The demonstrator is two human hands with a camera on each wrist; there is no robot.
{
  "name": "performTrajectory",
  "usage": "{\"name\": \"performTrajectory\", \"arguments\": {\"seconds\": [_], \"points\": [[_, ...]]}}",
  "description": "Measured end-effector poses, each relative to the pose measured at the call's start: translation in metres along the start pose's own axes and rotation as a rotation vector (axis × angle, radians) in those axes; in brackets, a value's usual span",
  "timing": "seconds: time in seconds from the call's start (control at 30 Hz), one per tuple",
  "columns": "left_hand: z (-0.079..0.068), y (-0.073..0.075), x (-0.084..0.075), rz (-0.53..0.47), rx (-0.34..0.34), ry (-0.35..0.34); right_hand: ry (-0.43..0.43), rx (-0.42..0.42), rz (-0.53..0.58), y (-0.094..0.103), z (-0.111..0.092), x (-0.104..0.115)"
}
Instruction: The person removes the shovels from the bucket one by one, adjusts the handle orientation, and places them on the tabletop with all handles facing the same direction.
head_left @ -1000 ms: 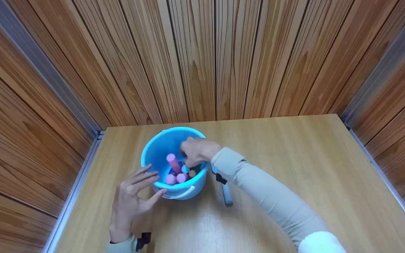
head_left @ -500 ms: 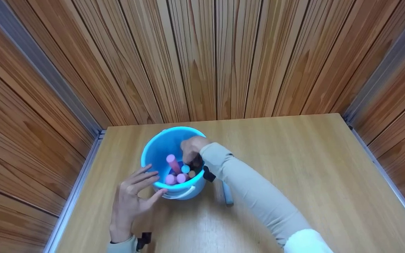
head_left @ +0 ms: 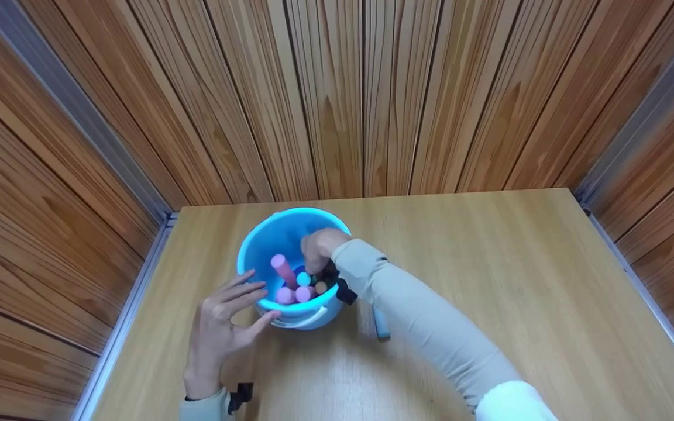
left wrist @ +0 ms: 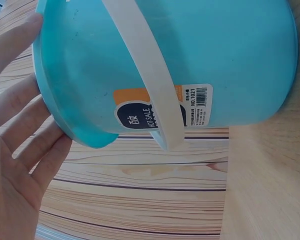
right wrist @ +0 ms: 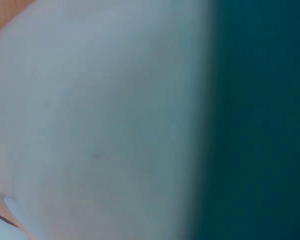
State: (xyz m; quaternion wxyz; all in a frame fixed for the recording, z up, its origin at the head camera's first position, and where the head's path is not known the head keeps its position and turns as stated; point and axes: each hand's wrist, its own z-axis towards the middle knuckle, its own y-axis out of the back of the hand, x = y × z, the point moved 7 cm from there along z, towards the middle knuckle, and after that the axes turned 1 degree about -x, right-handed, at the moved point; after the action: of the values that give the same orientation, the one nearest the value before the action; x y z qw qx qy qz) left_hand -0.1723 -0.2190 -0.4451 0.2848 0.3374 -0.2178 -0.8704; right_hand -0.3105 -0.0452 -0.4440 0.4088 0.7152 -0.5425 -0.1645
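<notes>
A light-blue bucket (head_left: 258,231) with a white handle (left wrist: 152,65) stands upright on the table. My left hand (head_left: 220,327) rests at its near-left rim; in the left wrist view the fingers (left wrist: 27,120) are fairly straight and touch the rim. My right hand (head_left: 320,248) reaches down inside the bucket at the right, and its fingertips and anything in them are hidden. Around it lie a pink stick (head_left: 283,269) standing at a slant, several more pink stick ends (head_left: 305,293), a blue stick (head_left: 303,279) and a brown one (head_left: 320,287). The bucket wall fills the right wrist view, too blurred for detail.
A light-blue bar (head_left: 381,324) lies on the table (head_left: 489,263) right of the bucket, partly hidden by my right sleeve (head_left: 425,310). Wood-plank walls (head_left: 343,99) close in the back and both sides, with metal strips (head_left: 120,327) along the table's side edges.
My right hand has gone deeper into the bucket, the forearm shifting slightly left. The bucket has tilted or shifted very slightly, and the slanted pink stick leans further left. My left hand stays at the rim.
</notes>
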Motion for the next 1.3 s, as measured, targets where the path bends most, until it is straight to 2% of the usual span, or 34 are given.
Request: {"name": "performTrajectory", "arguments": {"seconds": [0.27, 0.43, 0.63, 0.77, 0.93, 1.03, 1.3], "points": [[-0.001, 0.000, 0.001, -0.024, 0.004, -0.001, -0.042, -0.070, -0.120, 0.012, -0.013, 0.004], [-0.001, 0.000, 0.001, -0.023, 0.006, -0.005, -0.034, -0.059, -0.211, 0.019, -0.031, 0.010], [-0.001, 0.001, 0.001, -0.027, 0.006, 0.007, -0.112, -0.095, -0.343, 0.030, -0.055, 0.021], [-0.002, 0.000, 0.001, -0.029, 0.001, 0.007, -0.126, -0.132, -0.384, 0.038, -0.067, 0.023], [-0.002, 0.000, 0.001, -0.026, -0.006, 0.006, -0.097, -0.180, -0.398, 0.047, -0.076, 0.016], [-0.002, 0.000, 0.001, -0.021, -0.004, 0.005, -0.097, -0.193, -0.369, 0.051, -0.079, 0.006], [0.000, 0.000, -0.001, -0.027, -0.005, 0.010, -0.096, -0.164, -0.184, 0.058, -0.088, -0.028]]}}
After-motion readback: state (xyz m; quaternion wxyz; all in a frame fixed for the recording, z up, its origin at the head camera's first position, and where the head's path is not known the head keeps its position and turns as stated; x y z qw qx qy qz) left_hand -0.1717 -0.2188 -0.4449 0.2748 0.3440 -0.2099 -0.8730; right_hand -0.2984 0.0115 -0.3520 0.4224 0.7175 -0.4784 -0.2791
